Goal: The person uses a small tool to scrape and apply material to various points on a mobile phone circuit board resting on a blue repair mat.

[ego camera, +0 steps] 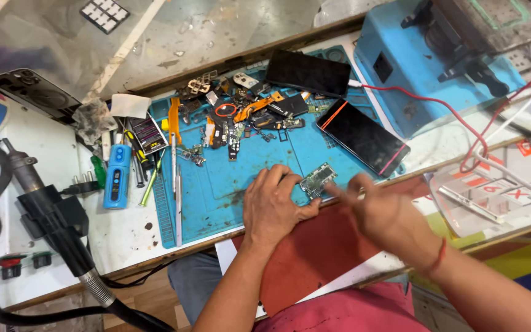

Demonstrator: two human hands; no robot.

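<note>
On the blue repair mat (247, 178) near the bench's front edge, the left hand (271, 206) pins a small circuit board (318, 179); the blurred right hand (382, 215) hovers beside it, its grip impossible to make out.

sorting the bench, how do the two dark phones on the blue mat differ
The upper black slab phone lies nearly level at the far edge of the blue work mat; the lower black phone with orange-pink edge lines lies diagonally at the mat's right edge. The upper one shows a plain dark face; the lower one shows coloured lines along its sides. The lower one is nearer the right hand. Both are flat with dark faces.
</note>
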